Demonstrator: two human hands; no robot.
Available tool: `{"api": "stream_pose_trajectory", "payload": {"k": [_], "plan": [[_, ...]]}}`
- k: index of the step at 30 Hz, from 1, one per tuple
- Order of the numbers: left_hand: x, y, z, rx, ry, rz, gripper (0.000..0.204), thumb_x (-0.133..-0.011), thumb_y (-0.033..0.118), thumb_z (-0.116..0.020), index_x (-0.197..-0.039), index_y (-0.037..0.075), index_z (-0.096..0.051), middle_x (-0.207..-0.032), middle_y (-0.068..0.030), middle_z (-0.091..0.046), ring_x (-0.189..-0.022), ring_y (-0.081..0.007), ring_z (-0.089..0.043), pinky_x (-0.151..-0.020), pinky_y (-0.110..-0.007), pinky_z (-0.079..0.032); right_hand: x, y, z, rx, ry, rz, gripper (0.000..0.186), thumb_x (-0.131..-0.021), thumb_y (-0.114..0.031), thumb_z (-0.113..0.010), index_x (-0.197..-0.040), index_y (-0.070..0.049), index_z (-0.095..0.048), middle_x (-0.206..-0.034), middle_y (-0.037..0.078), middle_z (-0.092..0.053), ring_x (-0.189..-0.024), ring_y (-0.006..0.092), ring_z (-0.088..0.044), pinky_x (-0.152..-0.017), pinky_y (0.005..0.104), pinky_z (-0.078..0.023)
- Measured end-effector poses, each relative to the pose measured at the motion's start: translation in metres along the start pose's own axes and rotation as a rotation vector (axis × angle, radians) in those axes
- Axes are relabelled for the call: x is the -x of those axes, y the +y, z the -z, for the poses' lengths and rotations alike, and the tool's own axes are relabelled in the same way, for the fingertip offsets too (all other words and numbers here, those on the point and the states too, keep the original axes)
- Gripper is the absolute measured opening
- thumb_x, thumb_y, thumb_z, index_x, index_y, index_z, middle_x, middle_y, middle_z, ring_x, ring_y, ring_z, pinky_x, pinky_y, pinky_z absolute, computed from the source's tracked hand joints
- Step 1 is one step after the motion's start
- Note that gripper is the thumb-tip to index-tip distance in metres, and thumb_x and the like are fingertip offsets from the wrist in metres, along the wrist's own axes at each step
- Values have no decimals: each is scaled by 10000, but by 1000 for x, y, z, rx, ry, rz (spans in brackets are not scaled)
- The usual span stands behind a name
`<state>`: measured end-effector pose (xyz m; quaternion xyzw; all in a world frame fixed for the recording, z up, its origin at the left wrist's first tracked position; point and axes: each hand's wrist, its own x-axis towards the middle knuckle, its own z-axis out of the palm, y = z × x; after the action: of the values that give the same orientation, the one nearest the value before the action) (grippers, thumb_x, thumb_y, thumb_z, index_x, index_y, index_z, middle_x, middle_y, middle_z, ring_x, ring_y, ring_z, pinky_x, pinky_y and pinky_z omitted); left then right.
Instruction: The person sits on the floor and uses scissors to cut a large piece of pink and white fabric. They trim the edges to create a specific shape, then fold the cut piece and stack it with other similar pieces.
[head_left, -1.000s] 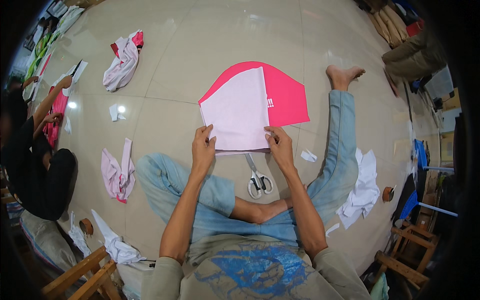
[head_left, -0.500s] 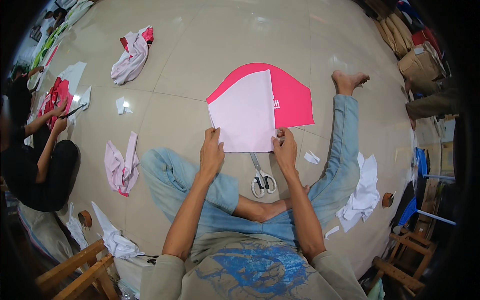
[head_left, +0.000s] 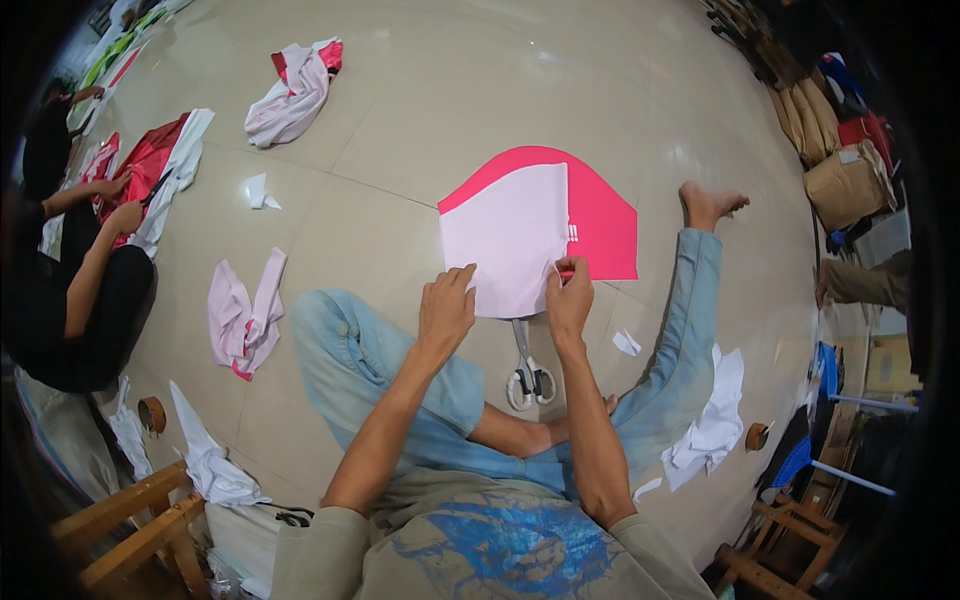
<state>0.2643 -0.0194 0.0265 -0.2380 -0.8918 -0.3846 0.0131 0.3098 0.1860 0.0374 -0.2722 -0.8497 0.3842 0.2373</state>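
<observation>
You have two hands at one pale pink cloth panel (head_left: 505, 235), which lies on the floor (head_left: 400, 120) in front of you, between your legs, over one bright pink panel (head_left: 607, 225). Whether these are two separate pieces or one folded over, you cannot tell from here. The bright pink shows along the curved top and out to the right, with one small white print at the pale panel's edge.

Your right hand (head_left: 567, 292) pinches the pale panel's right edge near its lower corner, thumb against finger. Your left hand (head_left: 450, 303) is at the lower left corner, fingers bent and slightly apart; whether they grip the cloth, you cannot tell.

One pair of scissors (head_left: 542, 383) lies just below the panel, its two white-wrapped handles toward you and its blade tips hidden beneath the cloth.

Two crumpled pink-and-white cloths lie to your left, one farther off (head_left: 290, 105) and one nearer (head_left: 240, 318). One white cloth (head_left: 708, 415) spreads beside your right leg. You have two brown tape rolls, one on your left (head_left: 152, 414) and one on your right (head_left: 757, 436). At far left, one nearby co-worker in black (head_left: 60, 330) has two hands at red and white cloth (head_left: 155, 165).
</observation>
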Motion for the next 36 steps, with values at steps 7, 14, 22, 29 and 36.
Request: {"api": "stream_pose_trajectory", "payload": {"k": [7,14,22,29,36], "plan": [[-16,-7,8,613,85,502,423,-1040,371,-551,-1207,1,-669,-865,-185,-740,-816,-363,-727,-736,-409,-555,12,-98,-39,82,-245,321,191,-888,-37,-640,-1071,-41,-585,-1002,150,-657,-863,356,-664,-727,439,-525],[-17,-21,2,485,86,502,404,-1010,316,-584,-1272,10,-618,-919,-225,-731,-870,-389,-716,-773,-462,-545,60,-89,-42,-66,-391,140,248,-935,-126,-646,-1162,-31,-615,-1081,159,-685,-838,324,-696,-764,419,-546],[-11,0,12,173,-35,583,522,-929,188,-688,-1372,-12,-497,-1098,-288,-682,-987,-452,-674,-815,-511,-532,54,-37,-9,-49,-301,37,223,-926,-102,-642,-1131,-13,-649,-998,147,-707,-781,277,-694,-719,389,-537],[-23,-4,4,-172,158,501,342,-885,233,-753,-1110,14,-616,-1076,-163,-622,-1040,-361,-594,-871,-483,-467,25,-28,-8,89,-178,137,301,-938,-105,-614,-1221,-4,-628,-1275,181,-625,-1160,336,-593,-986,453,-460],[-38,4,0,-126,89,635,211,-877,237,-750,-902,44,-669,-1040,-128,-616,-1028,-324,-578,-899,-484,-419,-63,31,-22,429,-314,432,640,-1016,-419,-544,-1518,-38,-431,-1615,185,-327,-1528,393,-205,-1228,600,-120]]}}
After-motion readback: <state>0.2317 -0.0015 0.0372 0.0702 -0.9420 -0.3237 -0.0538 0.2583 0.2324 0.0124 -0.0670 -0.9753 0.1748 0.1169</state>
